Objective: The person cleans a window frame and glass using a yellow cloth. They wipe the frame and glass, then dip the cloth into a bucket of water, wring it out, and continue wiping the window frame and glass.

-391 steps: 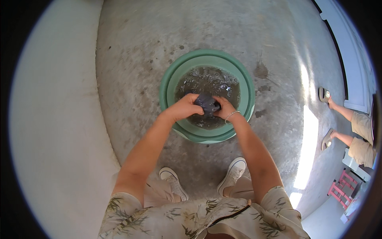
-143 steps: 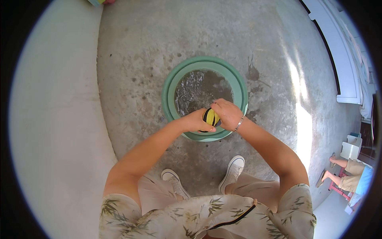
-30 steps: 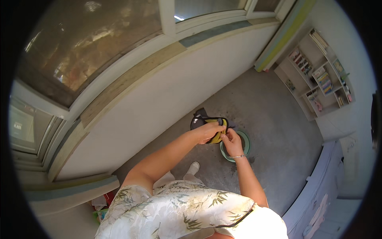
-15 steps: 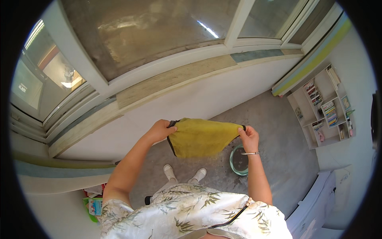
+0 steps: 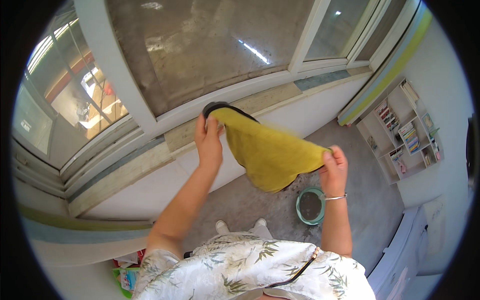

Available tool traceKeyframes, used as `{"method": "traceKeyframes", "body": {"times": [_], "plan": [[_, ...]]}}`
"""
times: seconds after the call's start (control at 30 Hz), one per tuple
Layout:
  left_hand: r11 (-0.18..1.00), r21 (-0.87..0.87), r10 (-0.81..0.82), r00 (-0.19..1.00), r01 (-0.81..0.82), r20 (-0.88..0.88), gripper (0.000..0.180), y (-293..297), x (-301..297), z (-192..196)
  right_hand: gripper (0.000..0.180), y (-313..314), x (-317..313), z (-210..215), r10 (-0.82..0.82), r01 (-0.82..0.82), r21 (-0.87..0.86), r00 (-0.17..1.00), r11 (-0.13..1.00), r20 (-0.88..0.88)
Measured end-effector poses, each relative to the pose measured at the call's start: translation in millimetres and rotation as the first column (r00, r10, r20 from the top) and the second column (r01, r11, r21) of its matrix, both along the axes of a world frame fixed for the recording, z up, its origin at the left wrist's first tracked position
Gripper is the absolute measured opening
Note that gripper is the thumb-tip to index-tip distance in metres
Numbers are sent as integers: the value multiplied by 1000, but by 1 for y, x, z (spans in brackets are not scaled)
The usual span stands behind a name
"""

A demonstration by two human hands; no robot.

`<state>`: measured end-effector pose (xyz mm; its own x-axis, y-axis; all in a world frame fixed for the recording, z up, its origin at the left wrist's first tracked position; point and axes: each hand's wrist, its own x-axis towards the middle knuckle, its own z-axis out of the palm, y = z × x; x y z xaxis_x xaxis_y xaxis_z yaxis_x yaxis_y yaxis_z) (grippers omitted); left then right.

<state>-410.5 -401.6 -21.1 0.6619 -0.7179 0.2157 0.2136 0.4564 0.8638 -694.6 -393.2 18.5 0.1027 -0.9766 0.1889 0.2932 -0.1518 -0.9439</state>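
A yellow cloth [image 5: 272, 152] with a dark edging hangs stretched between my two hands, sagging in the middle. My left hand [image 5: 209, 140] is raised in front of the window sill and grips the cloth's upper left corner, where the black trim folds over the fingers. Lower and to the right, my right hand [image 5: 334, 167] pinches the opposite corner between thumb and fingers; a silver bangle circles that wrist. Below the cloth, beside my right forearm, a round teal basin [image 5: 298, 209] with dark contents stands on the floor.
A long sill [image 5: 235, 119] runs under the framed window [image 5: 210, 50] ahead. On the right wall hangs a white shelf [image 5: 395, 120] with books. A pale lilac piece of furniture [image 5: 400, 240] stands at the lower right. Colourful items [image 5: 127, 275] lie at lower left. Grey floor [image 5: 370, 200] shows wet spots.
Both hands have risen, the left more, so the cloth now slopes down to the right. My right hand has shifted rightward. The cloth remains held at both corners.
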Motion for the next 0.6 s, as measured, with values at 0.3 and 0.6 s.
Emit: {"method": "traceKeyframes", "body": {"times": [0.3, 0.6], "plan": [[957, -250, -154, 988, 150, 5, 35, 40, -21, -6, 16, -51, 6, -15, -82, 113, 96, 954, 989, -289], [999, 48, -9, 855, -18, 519, 33, -87, -1, 30, 21, -278, 43, 25, -129, 180, -182, 956, 967, 263]]}}
